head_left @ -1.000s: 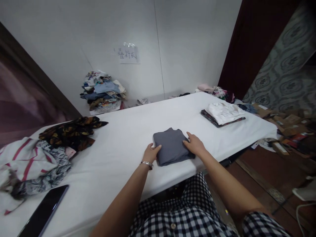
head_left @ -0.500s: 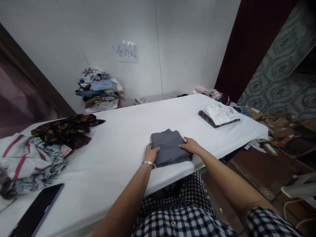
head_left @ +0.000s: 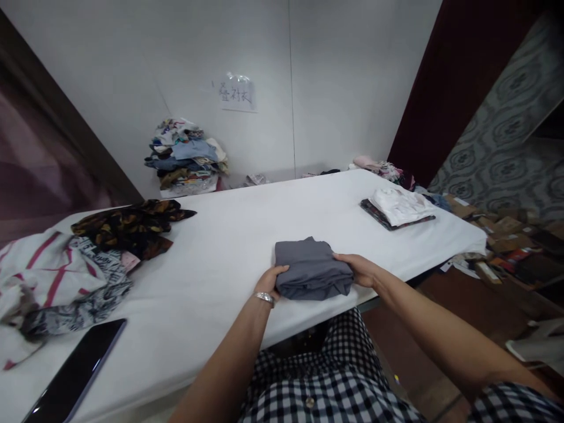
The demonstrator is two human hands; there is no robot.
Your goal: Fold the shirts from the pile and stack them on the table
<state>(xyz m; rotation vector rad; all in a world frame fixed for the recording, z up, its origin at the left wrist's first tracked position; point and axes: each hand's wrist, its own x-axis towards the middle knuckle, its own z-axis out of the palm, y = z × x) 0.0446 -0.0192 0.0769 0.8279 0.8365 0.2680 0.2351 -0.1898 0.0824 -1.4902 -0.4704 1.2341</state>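
Observation:
A folded dark grey garment (head_left: 311, 267) lies near the front edge of the white-covered table (head_left: 229, 235). My left hand (head_left: 269, 282) grips its left side, thumb on top and the other fingers hidden under the cloth. On the opposite side, my right hand (head_left: 356, 269) holds the edge the same way, its fingers mostly out of sight. The front of the garment looks thick and bunched, with layers showing.
Right of the garment is a stack with a folded white garment (head_left: 400, 205) on top. Crumpled clothes (head_left: 53, 270), a dark patterned cloth (head_left: 127, 226) and a phone (head_left: 77, 373) lie on the left. Behind stands a clothes pile (head_left: 189, 155); a paper sign (head_left: 238, 94) hangs on the wall.
Both thumbs have shifted from the garment's top toward its sides, and the hands now grip its edges. Its front edge has become thicker and rounder. The view has swung slightly left.

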